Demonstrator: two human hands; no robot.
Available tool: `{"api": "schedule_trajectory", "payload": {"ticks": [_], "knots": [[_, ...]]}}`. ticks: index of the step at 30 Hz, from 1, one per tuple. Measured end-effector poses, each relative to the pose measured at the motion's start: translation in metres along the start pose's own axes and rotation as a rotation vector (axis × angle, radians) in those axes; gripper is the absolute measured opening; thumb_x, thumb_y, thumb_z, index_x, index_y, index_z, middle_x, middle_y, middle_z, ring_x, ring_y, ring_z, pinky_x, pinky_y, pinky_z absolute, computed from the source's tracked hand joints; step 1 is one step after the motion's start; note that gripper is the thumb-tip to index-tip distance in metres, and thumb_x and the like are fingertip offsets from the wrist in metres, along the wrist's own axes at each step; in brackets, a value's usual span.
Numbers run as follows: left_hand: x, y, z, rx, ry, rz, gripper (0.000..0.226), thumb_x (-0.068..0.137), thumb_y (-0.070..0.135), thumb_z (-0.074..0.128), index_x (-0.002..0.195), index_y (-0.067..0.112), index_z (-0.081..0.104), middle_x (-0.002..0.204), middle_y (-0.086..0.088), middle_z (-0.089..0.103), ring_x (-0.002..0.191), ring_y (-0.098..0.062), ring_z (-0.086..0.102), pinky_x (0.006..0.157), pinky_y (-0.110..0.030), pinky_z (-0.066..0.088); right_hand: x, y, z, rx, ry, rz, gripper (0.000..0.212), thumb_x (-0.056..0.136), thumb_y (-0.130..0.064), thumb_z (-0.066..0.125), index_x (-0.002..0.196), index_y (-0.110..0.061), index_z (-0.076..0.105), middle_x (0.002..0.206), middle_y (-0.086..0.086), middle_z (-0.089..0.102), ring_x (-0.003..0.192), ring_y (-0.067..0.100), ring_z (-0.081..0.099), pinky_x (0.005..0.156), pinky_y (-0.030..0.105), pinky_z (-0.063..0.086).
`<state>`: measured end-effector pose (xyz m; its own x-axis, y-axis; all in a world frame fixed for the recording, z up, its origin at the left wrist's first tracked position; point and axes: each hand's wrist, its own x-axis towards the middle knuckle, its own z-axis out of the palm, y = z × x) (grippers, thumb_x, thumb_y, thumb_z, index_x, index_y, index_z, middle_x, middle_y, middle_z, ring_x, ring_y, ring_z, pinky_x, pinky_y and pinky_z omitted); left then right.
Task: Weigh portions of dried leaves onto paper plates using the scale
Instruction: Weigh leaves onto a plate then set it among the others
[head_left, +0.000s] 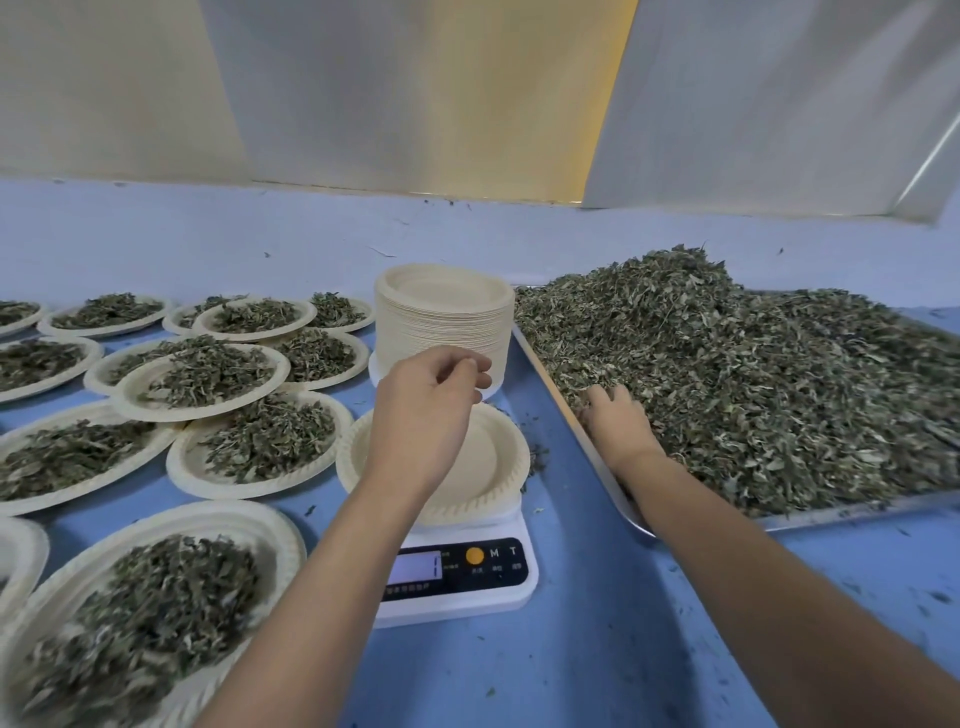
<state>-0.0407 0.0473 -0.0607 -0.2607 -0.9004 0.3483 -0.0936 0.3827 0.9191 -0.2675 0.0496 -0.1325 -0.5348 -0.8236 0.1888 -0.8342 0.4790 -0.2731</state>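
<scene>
An empty paper plate (493, 467) sits on the white digital scale (483, 587) at the centre. My left hand (431, 410) hovers above that plate with its fingers loosely curled and nothing in them. Just behind it stands a tall stack of empty paper plates (441, 322). To the right, a big heap of dried leaves (753, 389) fills a metal tray (857, 512). My right hand (618, 426) lies palm down on the heap's near left edge. Its fingers are spread and the tips are sunk into the leaves.
Several paper plates filled with leaves (208, 379) cover the blue table (597, 649) to the left, some overlapping; one large filled plate (156, 623) lies at the front left. Loose leaf bits are scattered on the table. A white wall rises behind.
</scene>
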Motion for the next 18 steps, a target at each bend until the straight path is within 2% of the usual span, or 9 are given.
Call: {"api": "schedule_trajectory", "payload": {"ticks": [3, 6, 7, 9, 11, 13, 15, 18], "knots": [[-0.001, -0.001, -0.002, -0.021, 0.005, -0.033, 0.027, 0.092, 0.014, 0.048, 0.080, 0.028, 0.068, 0.078, 0.011, 0.070, 0.071, -0.003, 0.063, 0.071, -0.028, 0.045, -0.002, 0.001, -0.008, 0.234, 0.151, 0.053, 0.026, 0.102, -0.010, 0.033, 0.126, -0.004, 0.043, 0.123, 0.022, 0.042, 0.106, 0.036, 0.046, 0.087, 0.038, 0.037], [0.000, -0.001, -0.006, -0.047, 0.034, -0.057, 0.026, 0.091, 0.013, 0.048, 0.081, 0.026, 0.069, 0.080, 0.009, 0.071, 0.074, -0.005, 0.064, 0.074, -0.030, 0.048, -0.003, -0.005, -0.024, 0.523, 0.232, 0.072, 0.032, 0.103, -0.018, 0.033, 0.131, -0.004, 0.042, 0.118, 0.024, 0.050, 0.075, 0.019, 0.044, 0.063, 0.026, 0.034], [0.001, -0.002, -0.007, -0.072, 0.058, -0.072, 0.026, 0.091, 0.013, 0.048, 0.081, 0.025, 0.069, 0.082, 0.007, 0.071, 0.076, -0.006, 0.064, 0.075, -0.030, 0.048, -0.004, -0.008, -0.029, 0.600, 0.257, 0.072, 0.033, 0.104, -0.020, 0.033, 0.132, -0.006, 0.042, 0.115, 0.023, 0.052, 0.071, 0.017, 0.043, 0.058, 0.025, 0.031], [0.003, -0.004, -0.009, -0.163, 0.109, -0.128, 0.025, 0.093, 0.012, 0.046, 0.085, 0.022, 0.067, 0.088, 0.003, 0.070, 0.080, -0.009, 0.063, 0.071, -0.026, 0.048, -0.009, -0.017, -0.041, 0.732, 0.312, 0.048, 0.030, 0.104, -0.023, 0.033, 0.128, -0.009, 0.044, 0.104, 0.013, 0.055, 0.070, 0.016, 0.044, 0.057, 0.027, 0.031], [0.006, -0.006, -0.011, -0.280, 0.130, -0.214, 0.021, 0.095, 0.014, 0.044, 0.098, 0.017, 0.064, 0.098, 0.000, 0.067, 0.088, -0.010, 0.062, 0.072, -0.024, 0.048, -0.019, -0.035, -0.053, 0.862, 0.333, -0.031, 0.020, 0.104, -0.022, 0.034, 0.118, -0.013, 0.046, 0.092, -0.002, 0.055, 0.068, 0.007, 0.047, 0.055, 0.023, 0.036], [0.009, -0.006, -0.013, -0.408, 0.124, -0.307, 0.020, 0.098, 0.020, 0.044, 0.112, 0.016, 0.059, 0.106, 0.001, 0.062, 0.099, -0.012, 0.060, 0.078, -0.025, 0.049, -0.030, -0.059, -0.063, 0.978, 0.273, -0.128, 0.017, 0.104, -0.020, 0.034, 0.115, -0.017, 0.046, 0.094, -0.012, 0.054, 0.077, -0.001, 0.053, 0.057, 0.011, 0.040], [0.010, -0.005, -0.016, -0.508, 0.106, -0.379, 0.028, 0.098, 0.030, 0.046, 0.123, 0.019, 0.052, 0.113, 0.002, 0.058, 0.107, -0.014, 0.057, 0.086, -0.029, 0.050, -0.042, -0.085, -0.069, 1.038, 0.136, -0.269, 0.018, 0.103, -0.017, 0.036, 0.117, -0.019, 0.046, 0.095, -0.017, 0.053, 0.079, -0.010, 0.055, 0.062, 0.008, 0.045], [0.014, -0.005, -0.019, -0.612, 0.101, -0.434, 0.036, 0.096, 0.045, 0.046, 0.126, 0.026, 0.050, 0.117, 0.002, 0.055, 0.111, -0.018, 0.054, 0.094, -0.039, 0.048, -0.056, -0.120, -0.066, 0.892, 0.002, -0.530, 0.015, 0.101, -0.013, 0.041, 0.114, -0.012, 0.049, 0.089, -0.014, 0.051, 0.077, -0.014, 0.051, 0.069, 0.008, 0.041]]}}
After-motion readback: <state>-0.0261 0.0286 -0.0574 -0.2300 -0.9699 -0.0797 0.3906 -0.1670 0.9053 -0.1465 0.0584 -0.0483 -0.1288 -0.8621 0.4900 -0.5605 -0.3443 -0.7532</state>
